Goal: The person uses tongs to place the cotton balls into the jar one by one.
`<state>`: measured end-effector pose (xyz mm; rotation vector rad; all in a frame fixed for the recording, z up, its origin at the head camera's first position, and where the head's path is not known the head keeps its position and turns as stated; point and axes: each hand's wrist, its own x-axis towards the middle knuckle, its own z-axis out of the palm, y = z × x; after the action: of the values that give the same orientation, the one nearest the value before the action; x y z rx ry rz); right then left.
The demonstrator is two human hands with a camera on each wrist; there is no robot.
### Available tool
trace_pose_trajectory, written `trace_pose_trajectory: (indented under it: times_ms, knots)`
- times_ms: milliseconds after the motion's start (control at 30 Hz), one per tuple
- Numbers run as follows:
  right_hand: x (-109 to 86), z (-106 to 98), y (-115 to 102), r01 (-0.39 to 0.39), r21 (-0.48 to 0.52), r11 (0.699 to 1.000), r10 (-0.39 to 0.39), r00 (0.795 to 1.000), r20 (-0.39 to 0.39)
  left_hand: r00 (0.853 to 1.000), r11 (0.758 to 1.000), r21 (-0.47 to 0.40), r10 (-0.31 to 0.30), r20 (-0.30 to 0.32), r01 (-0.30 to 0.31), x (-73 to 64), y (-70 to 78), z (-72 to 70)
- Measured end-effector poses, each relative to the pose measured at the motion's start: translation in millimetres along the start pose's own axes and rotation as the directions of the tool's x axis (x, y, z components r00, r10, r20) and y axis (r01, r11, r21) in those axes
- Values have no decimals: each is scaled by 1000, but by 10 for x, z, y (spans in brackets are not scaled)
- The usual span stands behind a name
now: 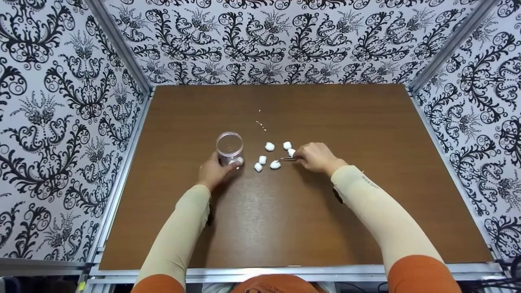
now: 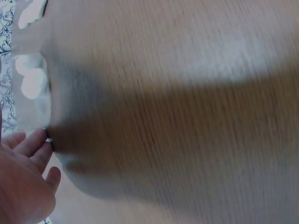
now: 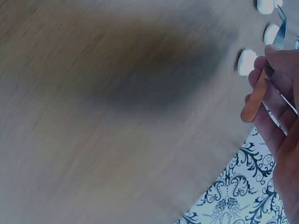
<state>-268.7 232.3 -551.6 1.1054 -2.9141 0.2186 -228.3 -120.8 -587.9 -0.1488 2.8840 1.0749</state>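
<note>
My left hand (image 1: 213,172) grips a clear plastic jar (image 1: 230,143) standing on the table, its mouth facing up. Some white marshmallows (image 2: 34,84) lie at the bottom of the jar in the left wrist view. In my right hand (image 1: 318,157) I pinch a pair of metal tweezers (image 3: 255,101), whose bent tips point left. The tips overlap one marshmallow (image 1: 275,165) in the head view. Just beyond my right fingers sits another marshmallow (image 1: 291,152), partly covered by the hand.
Several more marshmallows lie between the hands, including one farther back (image 1: 269,146) and a close pair (image 1: 260,162) nearer the jar. Small pale specks (image 1: 261,124) show behind them. Patterned walls (image 1: 268,40) enclose the brown table (image 1: 350,110) at the back and sides.
</note>
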Motion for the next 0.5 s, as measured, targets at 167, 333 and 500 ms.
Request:
trace_pose_trajectory:
  times_ms: [167,333,500]
  knots:
    - [3,47,7,7,-5,1000,-7,1000,8,1000,1000,-8,5,-2,-5,-15,15,-1]
    - [3,68,0,10,-9,1000,-10,1000,13,1000,1000,-12,4,-4,-4,-31,31,-12]
    - [8,68,-7,23,-17,1000,-23,1000,12,1000,1000,-5,7,1,-7,-9,14,-13]
